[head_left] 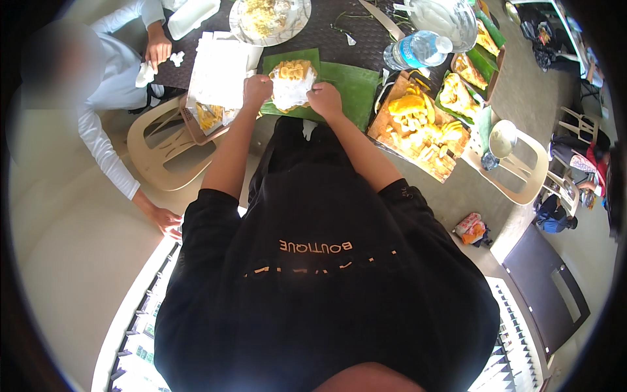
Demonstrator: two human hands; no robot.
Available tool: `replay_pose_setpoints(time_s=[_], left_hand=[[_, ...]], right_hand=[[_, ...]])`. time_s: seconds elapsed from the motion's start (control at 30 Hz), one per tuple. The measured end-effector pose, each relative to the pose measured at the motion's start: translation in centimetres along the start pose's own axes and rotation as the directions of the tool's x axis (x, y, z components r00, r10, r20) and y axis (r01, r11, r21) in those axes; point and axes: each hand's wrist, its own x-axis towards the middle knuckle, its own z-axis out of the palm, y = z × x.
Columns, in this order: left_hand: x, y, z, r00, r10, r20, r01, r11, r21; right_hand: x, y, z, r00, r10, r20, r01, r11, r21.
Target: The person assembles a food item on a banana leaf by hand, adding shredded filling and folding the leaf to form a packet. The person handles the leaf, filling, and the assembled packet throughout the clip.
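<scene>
A soft white sheet (290,93) lies in front of me, with yellow fruit slices (292,69) heaped at its far end and a yellowish layer showing at its near edge. It sits on a green banana leaf (353,93). My left hand (258,89) is closed at the sheet's left edge, fingers curled inward. On the opposite edge my right hand (324,99) is closed too, its fingertips pressed together on the sheet. Whatever lies beneath the fingertips is hidden. To the right, a wooden board (385,126) carries cut yellow fruit (424,124).
A water bottle (418,50), knife (383,18), clear bowl (447,23) and plate of shredded food (307,14) stand beyond. Leaf-wrapped food (460,97) lies at right. A white foam box (219,68) is at left, near a co-worker's hand (159,47). Plastic chairs (153,153) flank the table.
</scene>
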Motion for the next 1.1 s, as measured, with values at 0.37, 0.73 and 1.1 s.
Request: replay_pose_setpoints(time_s=[0.37,0.73,1.1], left_hand=[[-0.9,0.8,-1.2,0.985,0.118,0.127,-0.123,0.992,0.037],[-0.2,-2.0,-0.1,0.954,0.191,0.232,-0.13,0.958,-0.257],[1.1,-4.1,1.3,0.895,0.332,0.298,-0.2,0.896,-0.396]], right_hand=[[-1.4,-1.5,-0.2,0.988,0.133,-0.083,-0.124,0.987,0.104],[-1.5,-2.7,0.6,0.961,0.22,-0.169,-0.203,0.973,0.113],[-1.6,-3.7,1.7,0.923,0.27,-0.274,-0.216,0.953,0.213]])
